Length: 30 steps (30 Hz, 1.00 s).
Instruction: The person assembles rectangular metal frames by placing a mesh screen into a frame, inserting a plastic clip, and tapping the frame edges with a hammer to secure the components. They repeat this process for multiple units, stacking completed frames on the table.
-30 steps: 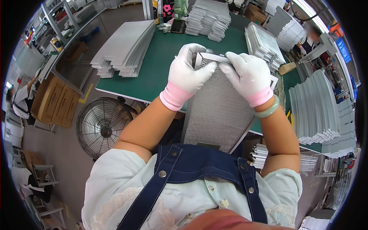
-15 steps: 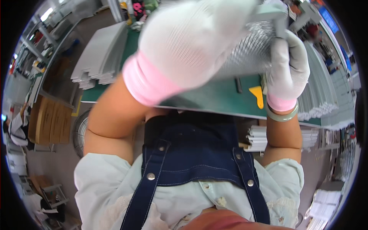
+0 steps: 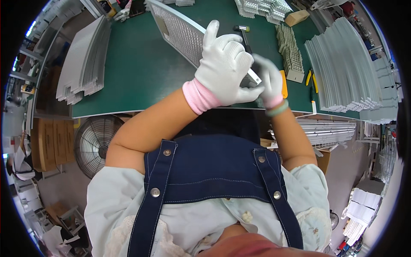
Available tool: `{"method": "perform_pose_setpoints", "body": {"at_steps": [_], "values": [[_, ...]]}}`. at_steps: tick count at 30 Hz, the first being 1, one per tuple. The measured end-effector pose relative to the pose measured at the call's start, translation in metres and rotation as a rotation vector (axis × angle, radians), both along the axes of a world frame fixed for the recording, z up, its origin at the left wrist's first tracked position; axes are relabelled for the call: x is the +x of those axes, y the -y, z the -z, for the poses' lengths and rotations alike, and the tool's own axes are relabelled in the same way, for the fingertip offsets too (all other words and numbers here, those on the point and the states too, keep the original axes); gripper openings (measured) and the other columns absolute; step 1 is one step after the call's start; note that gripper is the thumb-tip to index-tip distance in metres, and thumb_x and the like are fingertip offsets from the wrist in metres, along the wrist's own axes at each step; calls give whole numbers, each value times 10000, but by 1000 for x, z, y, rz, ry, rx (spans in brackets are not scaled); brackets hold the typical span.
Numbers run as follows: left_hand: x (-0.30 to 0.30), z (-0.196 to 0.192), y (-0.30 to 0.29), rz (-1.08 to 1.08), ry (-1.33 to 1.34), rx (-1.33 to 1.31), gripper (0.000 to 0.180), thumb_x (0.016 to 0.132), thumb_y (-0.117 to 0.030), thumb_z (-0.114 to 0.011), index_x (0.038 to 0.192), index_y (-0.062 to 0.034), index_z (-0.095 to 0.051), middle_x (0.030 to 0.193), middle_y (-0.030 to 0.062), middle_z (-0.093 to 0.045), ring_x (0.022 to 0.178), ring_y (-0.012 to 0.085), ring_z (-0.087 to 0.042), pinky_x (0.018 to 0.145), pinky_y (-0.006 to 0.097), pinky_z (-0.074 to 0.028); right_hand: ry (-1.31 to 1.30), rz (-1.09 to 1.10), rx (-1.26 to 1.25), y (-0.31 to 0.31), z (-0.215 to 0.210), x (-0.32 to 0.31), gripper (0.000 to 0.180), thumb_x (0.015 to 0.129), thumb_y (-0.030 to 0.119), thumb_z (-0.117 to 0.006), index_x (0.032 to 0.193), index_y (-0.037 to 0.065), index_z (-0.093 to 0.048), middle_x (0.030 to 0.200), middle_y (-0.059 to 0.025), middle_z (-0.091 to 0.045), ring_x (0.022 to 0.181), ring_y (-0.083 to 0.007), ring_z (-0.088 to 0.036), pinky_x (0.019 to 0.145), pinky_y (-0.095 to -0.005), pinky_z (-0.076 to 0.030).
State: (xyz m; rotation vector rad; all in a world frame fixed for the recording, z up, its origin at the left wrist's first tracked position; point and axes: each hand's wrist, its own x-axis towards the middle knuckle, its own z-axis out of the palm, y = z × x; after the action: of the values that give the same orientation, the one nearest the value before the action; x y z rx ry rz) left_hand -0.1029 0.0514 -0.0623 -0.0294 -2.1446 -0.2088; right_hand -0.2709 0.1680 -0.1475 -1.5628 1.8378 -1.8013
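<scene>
My left hand (image 3: pixel 224 64), in a white glove with a pink cuff, grips a framed silver mesh panel (image 3: pixel 182 34) near its near corner. Its index finger points up and the other fingers curl over the frame. The panel stands tilted, slanting toward the far left. One white frame end pokes out between my two hands. Beside that end is my right hand (image 3: pixel 269 81), gloved too and smeared by motion, so its grip does not show. A hammer (image 3: pixel 242 29) lies just beyond, its handle partly hidden. A yellow scraper (image 3: pixel 284 85) lies right of my right hand.
Stacked pale panels stand on the green table (image 3: pixel 128 73) at left (image 3: pixel 83 60) and right (image 3: pixel 342 70). Right of the hammer are a row of small beige pieces (image 3: pixel 290 53), a wooden block (image 3: pixel 296 18) and yellow-handled pliers (image 3: pixel 314 81). A floor fan (image 3: pixel 100 143) stands below left.
The panel has come down from close in front of me to the tabletop and swung to the left. Both hands have lowered, and the tools on the table now show.
</scene>
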Motion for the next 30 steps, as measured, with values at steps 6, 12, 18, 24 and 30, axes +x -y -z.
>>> {"method": "perform_pose_setpoints", "body": {"at_steps": [6,12,18,24,30], "values": [[-3,-4,11,149,19,-23,443,519,-374,-826,738,-107,-549,772,66,-558,953,329,-624,1093,661,-255,-324,433,1129,90,13,-66,713,807,495,-677,1294,-6,-537,1151,-229,-648,1090,-395,-630,933,-441,-499],[-3,-2,20,183,79,-41,457,533,-386,-832,772,-108,-559,833,67,-601,1033,350,-622,1073,669,-283,-91,294,622,62,23,-76,501,822,313,-656,1168,-35,-557,945,-199,-680,880,-287,-691,788,-392,-534],[0,-3,17,159,33,-66,507,607,-507,-794,778,-66,-611,809,104,-591,1019,343,-604,1043,630,-309,35,123,494,-52,-99,-19,137,901,147,-615,896,16,-575,698,-32,-574,589,-134,-566,543,-285,-441],[4,-3,16,139,70,-57,458,566,-399,-849,786,-101,-580,817,73,-601,1005,348,-625,1057,660,-295,-667,-31,433,-92,-198,11,75,898,73,-650,901,9,-610,706,-61,-547,593,-131,-497,578,-251,-421],[4,0,13,130,49,-38,435,594,-428,-811,742,-78,-600,767,104,-571,855,314,-609,1052,629,-309,-1111,-63,617,-89,-206,19,72,853,41,-662,888,40,-599,676,-85,-540,568,-230,-535,551,-324,-436]]}}
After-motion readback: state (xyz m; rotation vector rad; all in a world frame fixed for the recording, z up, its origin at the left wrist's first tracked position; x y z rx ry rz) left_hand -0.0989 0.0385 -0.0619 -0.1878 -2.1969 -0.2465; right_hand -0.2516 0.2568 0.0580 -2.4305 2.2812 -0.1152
